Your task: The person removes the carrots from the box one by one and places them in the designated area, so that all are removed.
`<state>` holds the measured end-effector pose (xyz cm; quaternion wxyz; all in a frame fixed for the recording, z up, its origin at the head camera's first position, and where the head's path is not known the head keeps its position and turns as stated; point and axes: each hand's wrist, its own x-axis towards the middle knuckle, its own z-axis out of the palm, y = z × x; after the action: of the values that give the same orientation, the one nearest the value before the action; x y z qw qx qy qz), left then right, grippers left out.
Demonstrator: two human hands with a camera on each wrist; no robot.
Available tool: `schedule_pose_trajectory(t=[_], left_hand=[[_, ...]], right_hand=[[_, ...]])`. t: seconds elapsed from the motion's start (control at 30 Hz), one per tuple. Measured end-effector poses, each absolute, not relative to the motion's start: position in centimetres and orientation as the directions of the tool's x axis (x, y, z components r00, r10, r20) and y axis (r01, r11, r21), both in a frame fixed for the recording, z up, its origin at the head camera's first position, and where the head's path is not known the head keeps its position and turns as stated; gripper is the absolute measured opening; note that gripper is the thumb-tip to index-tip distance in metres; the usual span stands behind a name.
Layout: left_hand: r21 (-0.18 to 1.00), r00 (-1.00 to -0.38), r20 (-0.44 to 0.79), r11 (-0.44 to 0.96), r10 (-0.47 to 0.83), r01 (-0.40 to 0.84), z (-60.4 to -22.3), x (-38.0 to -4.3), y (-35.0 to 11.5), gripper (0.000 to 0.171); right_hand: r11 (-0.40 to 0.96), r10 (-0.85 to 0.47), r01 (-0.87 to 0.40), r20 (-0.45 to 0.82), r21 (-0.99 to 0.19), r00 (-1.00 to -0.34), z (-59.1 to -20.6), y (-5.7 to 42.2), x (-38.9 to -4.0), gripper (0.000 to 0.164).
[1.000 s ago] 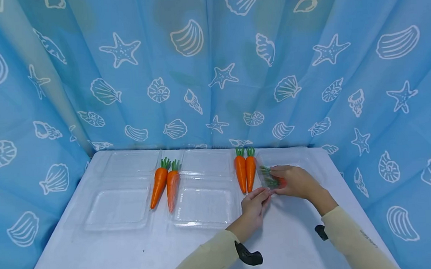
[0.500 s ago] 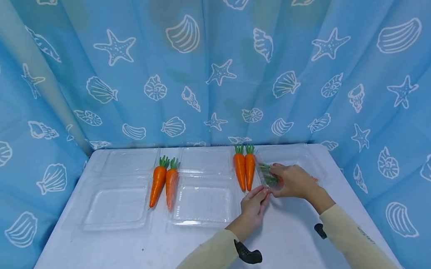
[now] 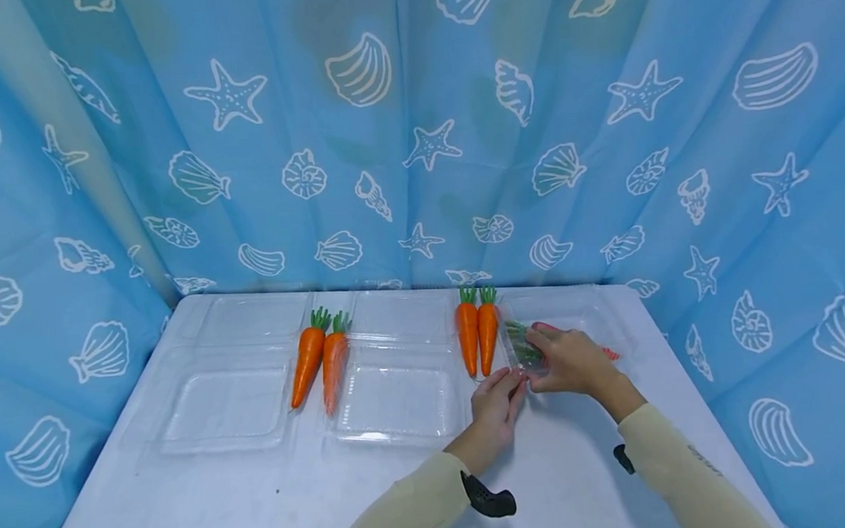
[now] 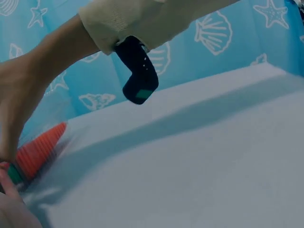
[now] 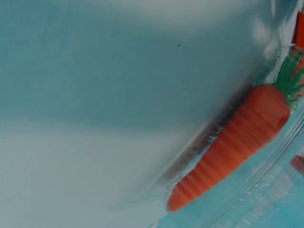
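Note:
On the table's right side lies a clear plastic clamshell box (image 3: 580,306) with carrots inside. Their green tops (image 3: 522,343) show at its left end, while the right hand partly covers their orange bodies. My left hand (image 3: 497,406) pinches the box's front left corner. Close beside it my right hand (image 3: 572,360) grips the same corner from above, its fingers over the green tops. In the right wrist view one carrot (image 5: 232,142) shows through the clear wall. The left wrist view has a carrot (image 4: 40,149) beneath the right hand (image 4: 14,104), with the left fingertips close by.
Left of the box, two carrots (image 3: 478,338) lie side by side. An opened clear box (image 3: 400,400) stands in the middle and another opened box (image 3: 219,409) at the left. Between them lie two more carrots (image 3: 308,366). A blue shell-patterned curtain (image 3: 413,134) surrounds the white table (image 3: 278,511).
Both hands stay at the box's front left corner; the right hand's fingers shift slightly over the green tops. The head view tilts a little. The loose carrots and opened boxes stay put.

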<state>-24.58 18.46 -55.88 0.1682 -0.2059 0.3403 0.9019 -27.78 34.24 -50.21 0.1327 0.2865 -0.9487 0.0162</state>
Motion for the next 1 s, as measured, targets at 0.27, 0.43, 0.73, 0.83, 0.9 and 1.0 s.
schedule_pose_trajectory(t=[0.27, 0.43, 0.73, 0.83, 0.9, 1.0], left_hand=[[0.62, -0.881, -0.454, -0.664, 0.132, -0.419, -55.56, -25.1, 18.82, 0.035], [0.588, -0.88, -0.452, -0.693, 0.147, -0.417, -55.73, -25.06, 18.8, 0.038], [0.498, -0.877, -0.449, -0.766, 0.174, -0.407, -56.37, -24.57, 19.18, 0.046], [0.482, -0.875, -0.452, -0.777, 0.175, -0.404, -56.32, -24.51, 19.21, 0.044], [0.474, -0.873, -0.456, -0.782, 0.175, -0.404, -56.39, -24.5, 19.25, 0.041], [0.486, -0.873, -0.46, -0.778, 0.16, -0.398, -56.35, -24.49, 19.34, 0.039]], right_hand=[[0.837, -0.53, -0.547, 0.292, 0.028, -0.796, -50.28, 34.82, -27.68, 0.061], [0.84, -0.526, -0.543, 0.273, 0.017, -0.805, -50.22, 34.6, -27.89, 0.061], [0.866, -0.484, -0.5, 0.214, -0.027, -0.849, -49.83, 34.42, -27.98, 0.062], [0.872, -0.472, -0.489, 0.209, -0.036, -0.857, -49.62, 34.43, -27.92, 0.063], [0.868, -0.476, -0.494, 0.211, -0.044, -0.854, -49.64, 34.44, -27.87, 0.062], [0.858, -0.487, -0.511, 0.236, -0.049, -0.841, -49.71, 34.43, -27.67, 0.06]])
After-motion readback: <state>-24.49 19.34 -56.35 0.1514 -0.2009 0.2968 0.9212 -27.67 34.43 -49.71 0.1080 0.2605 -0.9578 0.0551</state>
